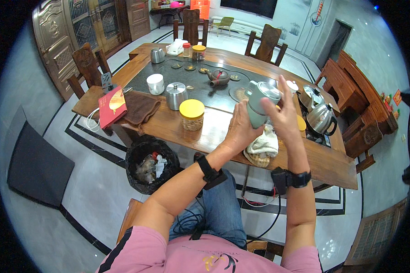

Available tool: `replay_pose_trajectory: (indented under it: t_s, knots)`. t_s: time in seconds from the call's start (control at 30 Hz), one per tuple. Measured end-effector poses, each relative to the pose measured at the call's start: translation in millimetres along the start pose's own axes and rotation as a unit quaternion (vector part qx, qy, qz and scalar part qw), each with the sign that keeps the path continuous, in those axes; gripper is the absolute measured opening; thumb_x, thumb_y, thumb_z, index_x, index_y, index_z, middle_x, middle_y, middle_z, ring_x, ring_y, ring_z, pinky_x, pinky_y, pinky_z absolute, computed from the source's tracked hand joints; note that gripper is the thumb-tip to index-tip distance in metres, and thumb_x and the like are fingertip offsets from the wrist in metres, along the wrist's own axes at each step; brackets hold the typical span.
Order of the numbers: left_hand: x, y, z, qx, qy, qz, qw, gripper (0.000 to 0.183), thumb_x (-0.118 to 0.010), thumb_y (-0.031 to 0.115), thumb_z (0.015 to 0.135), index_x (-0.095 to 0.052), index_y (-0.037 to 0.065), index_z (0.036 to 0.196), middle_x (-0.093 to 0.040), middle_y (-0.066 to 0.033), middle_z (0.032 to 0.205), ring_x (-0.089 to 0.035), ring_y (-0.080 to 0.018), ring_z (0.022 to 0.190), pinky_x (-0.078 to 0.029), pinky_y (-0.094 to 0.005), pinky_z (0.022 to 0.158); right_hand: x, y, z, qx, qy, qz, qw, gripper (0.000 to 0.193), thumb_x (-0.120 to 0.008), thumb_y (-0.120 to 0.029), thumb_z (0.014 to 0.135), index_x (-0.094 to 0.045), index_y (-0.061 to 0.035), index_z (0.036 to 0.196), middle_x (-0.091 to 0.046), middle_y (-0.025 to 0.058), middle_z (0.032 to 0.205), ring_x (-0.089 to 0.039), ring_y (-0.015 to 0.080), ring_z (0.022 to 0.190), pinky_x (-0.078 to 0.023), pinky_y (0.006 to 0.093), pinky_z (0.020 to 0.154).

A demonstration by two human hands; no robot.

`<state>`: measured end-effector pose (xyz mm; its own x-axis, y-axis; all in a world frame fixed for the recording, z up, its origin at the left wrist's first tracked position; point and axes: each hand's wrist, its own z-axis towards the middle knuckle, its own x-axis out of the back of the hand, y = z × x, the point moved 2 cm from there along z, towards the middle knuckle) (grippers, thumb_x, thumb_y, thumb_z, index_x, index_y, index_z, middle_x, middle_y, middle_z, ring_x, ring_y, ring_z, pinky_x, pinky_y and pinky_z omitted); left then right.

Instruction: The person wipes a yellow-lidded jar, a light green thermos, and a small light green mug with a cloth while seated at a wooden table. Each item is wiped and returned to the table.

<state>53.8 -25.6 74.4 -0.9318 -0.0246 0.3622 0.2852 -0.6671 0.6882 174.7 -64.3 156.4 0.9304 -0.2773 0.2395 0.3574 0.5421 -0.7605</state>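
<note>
To handle the bottle (257, 116) well here, the left hand (242, 123) should, I judge, keep a firm but not crushing grip low on the body, so that the right hand (284, 113) is free to work around the top without the bottle twisting or slipping. Keeping it close to upright would seem wise, since it leans a little and whatever is inside cannot be seen. The left hand is curled around the lower part of the pale green bottle, fingers and thumb closed on its side. The right hand is spread wide, fingers pointing up and away, its thumb alongside the upper body; whether the thumb presses on it or only passes in front, I cannot tell. The bottle sits between the two hands, its silver lid (266, 90) above the left one and just left of the right one's fingers. Below the hands lies a pale cloth (264, 143) on the table (209, 132); a jar (192, 116) with a yellow lid stands left of the left hand, and a kettle (320, 119) right of the right hand.
</note>
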Motion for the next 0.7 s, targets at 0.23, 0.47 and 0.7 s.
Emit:
replay_pose_trajectory:
  t_s: [0.23,0.47,0.7]
  knots:
    - [4.4,-4.7,2.4,-0.043,-0.002,-0.054,0.998,0.085,-0.083,0.013,0.071,-0.03,0.0,0.135,-0.047,-0.0244,0.123,-0.054,-0.0419,0.115,-0.047,-0.0457,0.097,-10.1,-16.4,20.0,0.005,-0.017,-0.158,0.987,0.09,-0.086,-0.035,0.073,-0.044,-0.0033,0.146,-0.06,0.0194,0.123,-0.061,0.0284,0.116,-0.051,0.0399,0.095]
    - [19.7,-12.0,12.3,-0.002,-0.131,-0.158,0.979,0.083,-0.082,0.012,0.072,-0.031,0.001,0.136,-0.053,-0.0184,0.123,-0.056,-0.0307,0.118,-0.045,-0.0408,0.101,8.8,-27.8,32.4,0.058,-0.092,-0.115,0.987,0.094,-0.084,-0.033,0.073,-0.039,-0.0094,0.151,-0.061,0.0169,0.121,-0.063,0.0281,0.112,-0.051,0.0386,0.097]
    - [32.6,-21.8,17.1,0.034,-0.178,-0.228,0.957,0.085,-0.083,0.014,0.073,-0.03,0.002,0.139,-0.054,-0.0167,0.129,-0.052,-0.0255,0.124,-0.042,-0.038,0.107,63.6,-65.6,59.7,0.085,-0.002,0.118,0.989,0.075,-0.068,-0.041,0.091,-0.038,-0.0086,0.152,-0.055,0.014,0.135,-0.06,0.0202,0.115,-0.051,0.0314,0.097]
